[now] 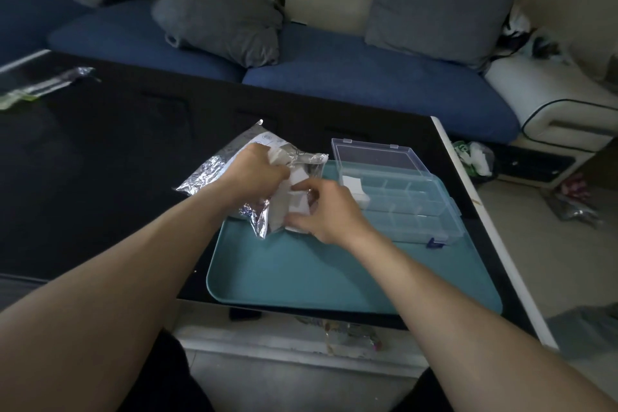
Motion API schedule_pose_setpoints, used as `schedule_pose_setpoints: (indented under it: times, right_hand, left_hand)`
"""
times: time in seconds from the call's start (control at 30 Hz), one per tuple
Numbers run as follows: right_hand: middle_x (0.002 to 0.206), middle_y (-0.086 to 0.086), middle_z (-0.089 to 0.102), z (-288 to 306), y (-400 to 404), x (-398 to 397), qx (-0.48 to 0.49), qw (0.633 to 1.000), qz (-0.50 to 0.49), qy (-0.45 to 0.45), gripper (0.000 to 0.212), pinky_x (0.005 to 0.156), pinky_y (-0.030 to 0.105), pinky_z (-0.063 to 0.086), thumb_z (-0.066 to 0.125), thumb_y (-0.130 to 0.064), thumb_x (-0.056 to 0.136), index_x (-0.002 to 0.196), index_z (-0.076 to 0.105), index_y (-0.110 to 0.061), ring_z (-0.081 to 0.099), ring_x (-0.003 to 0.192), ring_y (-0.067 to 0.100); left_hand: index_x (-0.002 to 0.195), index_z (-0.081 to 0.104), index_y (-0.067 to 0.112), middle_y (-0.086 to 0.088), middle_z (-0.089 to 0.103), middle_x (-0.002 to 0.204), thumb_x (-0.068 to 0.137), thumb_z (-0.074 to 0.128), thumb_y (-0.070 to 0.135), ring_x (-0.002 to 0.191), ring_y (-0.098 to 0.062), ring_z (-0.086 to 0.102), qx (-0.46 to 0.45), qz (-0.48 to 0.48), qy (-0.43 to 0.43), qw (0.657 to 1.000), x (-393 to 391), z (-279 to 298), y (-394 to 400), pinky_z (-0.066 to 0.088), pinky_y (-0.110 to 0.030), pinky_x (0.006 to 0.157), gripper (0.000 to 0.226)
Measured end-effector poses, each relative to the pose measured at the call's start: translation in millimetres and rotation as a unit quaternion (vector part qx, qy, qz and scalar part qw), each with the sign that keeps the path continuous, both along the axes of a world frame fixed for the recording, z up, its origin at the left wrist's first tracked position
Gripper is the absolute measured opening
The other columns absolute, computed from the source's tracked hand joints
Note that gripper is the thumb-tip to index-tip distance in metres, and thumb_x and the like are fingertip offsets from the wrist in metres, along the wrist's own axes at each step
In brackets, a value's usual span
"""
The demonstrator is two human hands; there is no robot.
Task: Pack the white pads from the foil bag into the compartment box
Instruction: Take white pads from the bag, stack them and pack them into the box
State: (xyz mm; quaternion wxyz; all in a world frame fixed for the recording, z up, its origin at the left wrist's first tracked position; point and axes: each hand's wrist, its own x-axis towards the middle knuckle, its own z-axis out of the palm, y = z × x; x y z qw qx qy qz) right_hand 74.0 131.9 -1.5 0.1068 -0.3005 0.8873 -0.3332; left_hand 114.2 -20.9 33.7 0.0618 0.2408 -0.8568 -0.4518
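Observation:
A crinkled silver foil bag (214, 174) lies across the left edge of the teal tray (301, 274). My left hand (254, 174) grips the bag at its open mouth. Several white pads (294, 207) stick out of that mouth, and my right hand (326, 211) pinches them. The clear compartment box (411, 211) sits on the tray's right half with its lid (378, 157) open towards the back. White pads (354, 186) lie in its near-left compartment; the other compartments look bare.
The tray rests on a black glossy table (100, 177) whose white edge (475, 211) runs down the right. Another foil packet (40, 85) lies at the table's far left. A blue sofa (368, 84) with grey cushions stands behind.

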Motion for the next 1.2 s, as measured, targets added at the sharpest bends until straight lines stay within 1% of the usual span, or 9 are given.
schedule_pose_setpoints:
  times: [0.07, 0.13, 0.3, 0.47, 0.63, 0.8, 1.03, 1.13, 1.2]
  right_hand:
    - [0.087, -0.01, 0.059, -1.3, 0.4, 0.9, -0.034, 0.997, -0.018, -0.067, 0.055, 0.058, 0.009, 0.04, 0.09, -0.027, 0.071, 0.12, 0.066, -0.02, 0.057, 0.072, 0.008]
    - [0.088, -0.009, 0.061, -5.7, 0.3, 1.1, -0.077, 0.992, -0.053, -0.09, 0.052, 0.062, 0.021, 0.045, 0.093, -0.027, 0.068, 0.112, 0.066, -0.022, 0.06, 0.07, 0.01]
    - [0.082, -0.004, 0.073, -10.6, -6.1, 5.5, -0.153, 0.975, -0.086, -0.136, 0.034, 0.066, 0.026, 0.053, 0.094, -0.016, 0.064, 0.084, 0.068, -0.025, 0.067, 0.07, 0.009]
    - [0.073, -0.007, 0.069, -17.4, -14.9, 15.3, -0.153, 0.972, -0.132, -0.116, 0.026, 0.063, 0.023, 0.049, 0.091, -0.013, 0.064, 0.074, 0.07, -0.025, 0.062, 0.064, 0.005]
    - [0.08, -0.004, 0.067, -12.7, -11.5, 14.1, -0.132, 0.978, -0.129, -0.099, 0.022, 0.054, 0.001, 0.038, 0.088, -0.02, 0.074, 0.095, 0.082, -0.015, 0.058, 0.072, 0.003]
    - [0.09, -0.008, 0.063, -1.8, 3.3, 2.1, -0.092, 0.982, -0.129, -0.101, 0.021, 0.05, 0.001, 0.035, 0.086, -0.025, 0.076, 0.096, 0.081, -0.019, 0.058, 0.086, 0.008]
    - [0.086, -0.006, 0.072, 22.1, 40.8, -12.7, -0.116, 0.975, -0.132, -0.135, 0.02, 0.063, 0.016, 0.046, 0.093, -0.021, 0.068, 0.081, 0.079, -0.024, 0.066, 0.076, 0.009]
    - [0.089, -0.002, 0.077, 30.2, 57.1, -16.3, -0.156, 0.963, -0.121, -0.181, 0.023, 0.069, 0.017, 0.052, 0.094, -0.017, 0.064, 0.081, 0.08, -0.021, 0.071, 0.074, 0.008]
    - [0.09, 0.005, 0.078, 32.8, 65.7, -19.2, -0.188, 0.952, -0.114, -0.215, 0.036, 0.082, 0.031, 0.058, 0.096, -0.02, 0.053, 0.086, 0.08, -0.015, 0.075, 0.083, 0.019]
  left_hand:
    - [0.072, 0.061, 0.005, -0.01, 0.06, 0.059, 0.084, 0.063, 0.009, 0.047, -0.022, 0.056, 0.042, 0.007, 0.0, 0.999, 2.9, 4.4, 2.4, 0.045, -0.025, 0.046, 0.013]
    - [0.075, 0.064, 0.0, -0.015, 0.06, 0.061, 0.085, 0.063, 0.006, 0.049, -0.023, 0.055, 0.087, 0.007, 0.001, 0.996, 4.9, 7.4, 4.2, 0.044, -0.025, 0.048, 0.011]
    - [0.096, 0.067, -0.012, -0.032, 0.069, 0.089, 0.084, 0.067, 0.004, 0.074, -0.039, 0.067, 0.147, 0.012, 0.007, 0.989, 5.5, 8.8, 10.1, 0.056, -0.05, 0.074, 0.021]
    - [0.095, 0.065, -0.011, -0.023, 0.065, 0.075, 0.08, 0.07, 0.005, 0.07, -0.031, 0.062, 0.177, 0.033, 0.006, 0.984, 2.5, 5.9, 10.9, 0.051, -0.044, 0.068, 0.022]
    - [0.086, 0.067, -0.004, -0.022, 0.068, 0.075, 0.084, 0.069, 0.009, 0.065, -0.028, 0.063, 0.124, 0.037, 0.016, 0.992, 3.4, 5.9, 13.1, 0.055, -0.04, 0.063, 0.013]
    - [0.077, 0.064, 0.009, -0.011, 0.067, 0.073, 0.08, 0.068, 0.017, 0.068, -0.029, 0.065, 0.009, 0.014, 0.041, 0.999, 3.9, 6.4, 9.8, 0.053, -0.036, 0.063, 0.01]
    - [0.092, 0.064, 0.008, -0.004, 0.066, 0.078, 0.086, 0.069, 0.034, 0.073, -0.02, 0.063, -0.084, 0.002, 0.132, 0.988, 12.0, 24.9, 27.9, 0.048, -0.032, 0.061, 0.028]
    - [0.094, 0.068, 0.018, 0.002, 0.069, 0.083, 0.08, 0.076, 0.041, 0.079, -0.015, 0.066, -0.089, -0.075, 0.142, 0.983, 15.8, 26.7, 36.7, 0.053, -0.033, 0.07, 0.027]
    - [0.097, 0.067, 0.025, 0.007, 0.07, 0.085, 0.074, 0.08, 0.051, 0.081, -0.01, 0.065, -0.109, -0.152, 0.116, 0.976, 17.5, 22.1, 40.0, 0.053, -0.031, 0.072, 0.037]
